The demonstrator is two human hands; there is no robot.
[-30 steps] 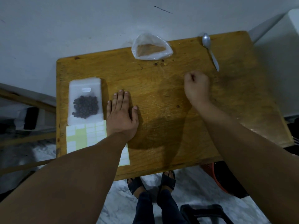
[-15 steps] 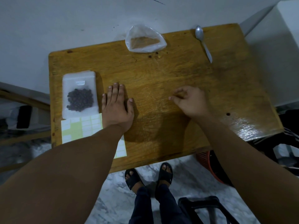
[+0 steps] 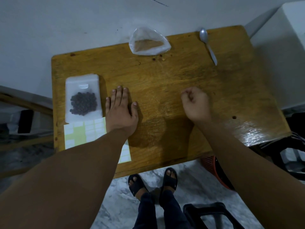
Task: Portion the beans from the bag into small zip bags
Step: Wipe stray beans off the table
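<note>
A small white zip bag (image 3: 82, 98) with dark beans inside lies flat at the table's left. A clear plastic bag (image 3: 149, 42) holding brown contents sits at the far edge, with a few loose beans (image 3: 158, 57) just in front of it. My left hand (image 3: 121, 111) rests flat on the wood, fingers straight, right beside the zip bag. My right hand (image 3: 195, 103) hovers at the table's middle with its fingers curled into a loose fist. Nothing shows inside it.
A metal spoon (image 3: 208, 45) lies at the far right of the wooden table (image 3: 181, 71). A sheet of white labels (image 3: 85, 131) lies under my left forearm. Another dark bean or spot (image 3: 234, 117) sits near the right edge. A red basket (image 3: 212, 164) stands below.
My right hand came back from the far right to the middle, pinched at a dark speck on the wood, then curled shut. That speck no longer shows. The left hand stayed put.
</note>
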